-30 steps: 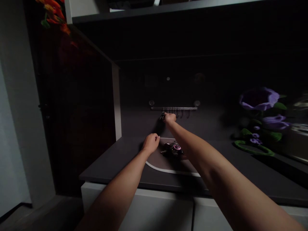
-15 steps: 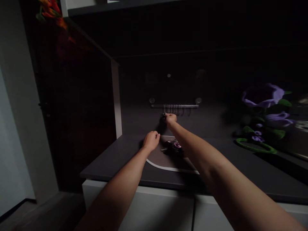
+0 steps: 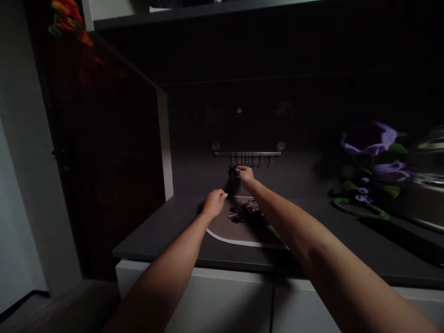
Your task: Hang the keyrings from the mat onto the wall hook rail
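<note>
Right fingers (image 3: 240, 170) closed on one keyring (image 3: 233, 170), left fingers (image 3: 222, 196) curled above the mat (image 3: 243, 236)

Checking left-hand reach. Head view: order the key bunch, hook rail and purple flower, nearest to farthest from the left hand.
From the left hand:
1. key bunch: on the mat, just to the hand's right
2. hook rail: on the wall, above and beyond the hand
3. purple flower: far right, past the rail

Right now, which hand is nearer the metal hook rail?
The right hand, up just under the rail's hooks; the left hand is lower, beside the mat on the counter.
</note>
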Demonstrator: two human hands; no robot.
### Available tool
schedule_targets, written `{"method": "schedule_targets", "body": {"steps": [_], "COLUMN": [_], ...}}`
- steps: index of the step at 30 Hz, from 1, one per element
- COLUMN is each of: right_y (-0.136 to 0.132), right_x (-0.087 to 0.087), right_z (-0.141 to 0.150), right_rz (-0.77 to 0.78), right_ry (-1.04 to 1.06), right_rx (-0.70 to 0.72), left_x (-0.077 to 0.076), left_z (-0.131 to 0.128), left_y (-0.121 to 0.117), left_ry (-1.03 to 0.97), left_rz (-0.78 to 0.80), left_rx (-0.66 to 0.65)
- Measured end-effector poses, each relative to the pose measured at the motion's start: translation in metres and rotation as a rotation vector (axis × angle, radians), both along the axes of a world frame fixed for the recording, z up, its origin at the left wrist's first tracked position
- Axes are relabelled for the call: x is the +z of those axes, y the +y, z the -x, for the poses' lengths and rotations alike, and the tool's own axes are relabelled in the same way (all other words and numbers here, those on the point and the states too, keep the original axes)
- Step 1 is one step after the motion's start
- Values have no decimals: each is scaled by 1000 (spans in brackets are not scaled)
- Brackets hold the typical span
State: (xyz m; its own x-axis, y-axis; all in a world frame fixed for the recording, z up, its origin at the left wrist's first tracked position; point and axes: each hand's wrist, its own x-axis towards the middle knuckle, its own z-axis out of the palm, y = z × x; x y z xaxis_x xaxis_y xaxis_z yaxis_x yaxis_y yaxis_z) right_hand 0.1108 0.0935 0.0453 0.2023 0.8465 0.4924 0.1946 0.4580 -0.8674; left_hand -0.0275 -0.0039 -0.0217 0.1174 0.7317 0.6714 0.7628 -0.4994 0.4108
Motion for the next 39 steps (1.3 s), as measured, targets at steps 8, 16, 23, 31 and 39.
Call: {"method": "schedule_targets", "body": {"steps": [8, 16, 23, 31, 39], "right_y": [-57, -107, -122, -119, -117], "right_x": [4, -19, -47, -60, -59], "right_z": [-16, -44, -62, -69, -64], "right_rz": [132, 162, 6, -99, -109], "right_ry": [46, -72, -491, -862, -936], "right_rx": [107, 255, 84, 16, 0], "left_x": [0, 20, 14, 2, 6], "left_z": [-7, -24, -33, -28, -20], "left_y": [-2, -16, -21, -22, -24], "left_ry": [-229, -215, -115, -62, 54], "left_rz": [78, 208, 235, 289, 286], "left_rx": [-126, -258, -285, -307, -290]}}
